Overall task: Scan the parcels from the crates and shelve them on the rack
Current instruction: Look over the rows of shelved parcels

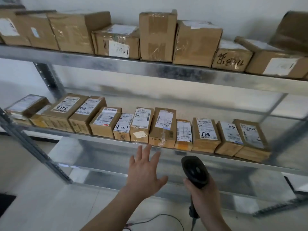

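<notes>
While left hand (143, 172) hovers empty, fingers spread, near the mid-shelf parcels (162, 129), right hand (204, 195) grips scanner (195, 170); shelving looks done, next prob. fetch another from crates, not in view.

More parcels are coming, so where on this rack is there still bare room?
The middle shelf is bare behind its front row of parcels and to the right of the last box. The lower shelf under the open left hand looks bare. The top shelf is packed side by side. The right hand holds the scanner.
</notes>
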### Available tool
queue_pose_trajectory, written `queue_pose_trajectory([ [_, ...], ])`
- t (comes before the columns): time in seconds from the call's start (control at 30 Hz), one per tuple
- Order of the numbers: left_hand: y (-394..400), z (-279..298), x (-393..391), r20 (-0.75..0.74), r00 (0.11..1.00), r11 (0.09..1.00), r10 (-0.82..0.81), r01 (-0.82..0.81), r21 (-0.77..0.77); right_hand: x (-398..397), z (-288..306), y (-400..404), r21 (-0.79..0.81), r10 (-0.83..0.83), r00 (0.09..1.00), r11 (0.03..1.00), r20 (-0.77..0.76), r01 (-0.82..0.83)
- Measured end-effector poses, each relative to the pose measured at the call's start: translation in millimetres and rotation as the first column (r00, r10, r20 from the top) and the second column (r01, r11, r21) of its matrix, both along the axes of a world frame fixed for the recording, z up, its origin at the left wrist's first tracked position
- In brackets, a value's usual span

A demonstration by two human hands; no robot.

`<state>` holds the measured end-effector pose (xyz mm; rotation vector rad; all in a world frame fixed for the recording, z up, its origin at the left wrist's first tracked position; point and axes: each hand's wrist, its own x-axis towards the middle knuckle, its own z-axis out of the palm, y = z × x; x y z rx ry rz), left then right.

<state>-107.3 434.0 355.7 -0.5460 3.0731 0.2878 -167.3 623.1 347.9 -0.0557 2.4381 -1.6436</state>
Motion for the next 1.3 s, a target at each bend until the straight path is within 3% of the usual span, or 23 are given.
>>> queue_pose_trajectory([
  [0.4,-30,-70,19,0.074,0.996,0.999,-0.052,0.051,0.01,1,-82,-14,0.12,-0.05,0.995,0.992,0.087,0.04],
  [1.3,-15,-192,-57,0.153,0.988,0.999,0.03,-0.036,0.035,-87,-226,-33,0.121,-0.079,0.98,0.991,0.183,0.057],
])
